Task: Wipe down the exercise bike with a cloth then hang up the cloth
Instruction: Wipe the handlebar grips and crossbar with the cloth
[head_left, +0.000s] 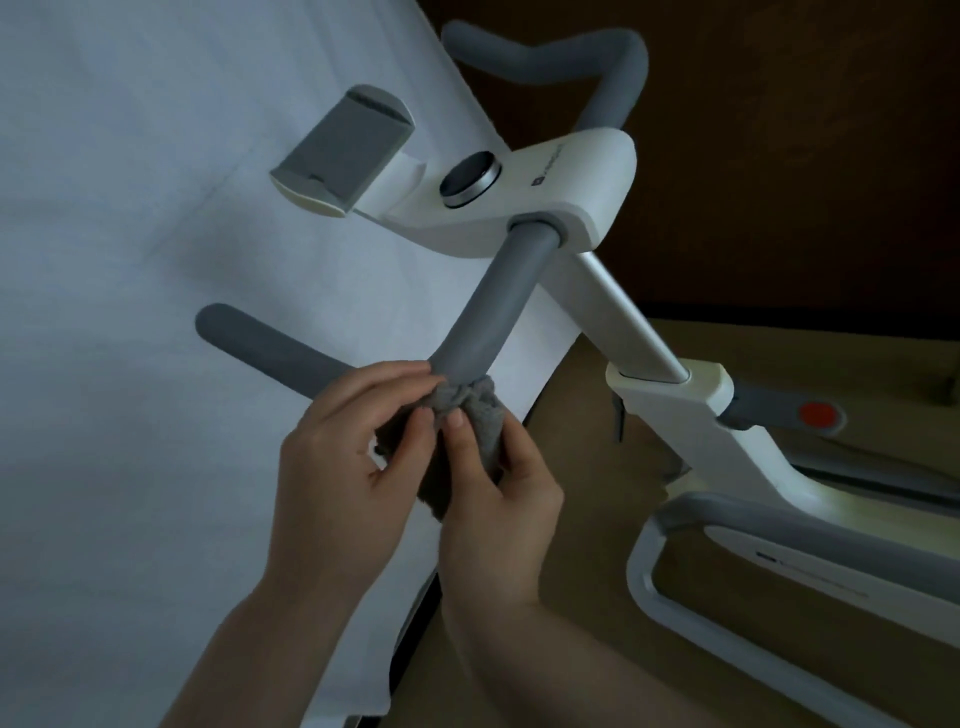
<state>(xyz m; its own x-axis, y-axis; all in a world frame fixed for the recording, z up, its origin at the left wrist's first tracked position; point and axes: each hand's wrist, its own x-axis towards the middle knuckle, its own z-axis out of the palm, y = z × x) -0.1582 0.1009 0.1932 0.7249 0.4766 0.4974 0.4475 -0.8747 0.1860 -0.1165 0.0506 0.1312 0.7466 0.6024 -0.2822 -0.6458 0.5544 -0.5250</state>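
The white exercise bike (582, 171) fills the right half of the head view, with grey padded handlebars (498, 296) and a round silver knob (470, 179). A grey cloth (467, 447) is bunched around the bend of the near handlebar. My left hand (348, 457) pinches the cloth from the left, thumb and fingers on its folds. From the right, my right hand (498, 483) grips the same cloth, thumb on top. Both hands meet at the handlebar bend. Part of the cloth is hidden behind my fingers.
A pale sheet or curtain (130, 312) covers the left side behind the handlebars. A grey tablet holder (343, 150) sticks up from the console. The bike's stem (628, 312), a red-dotted lever (818, 415) and the lower frame (779, 545) lie at right above a brownish floor.
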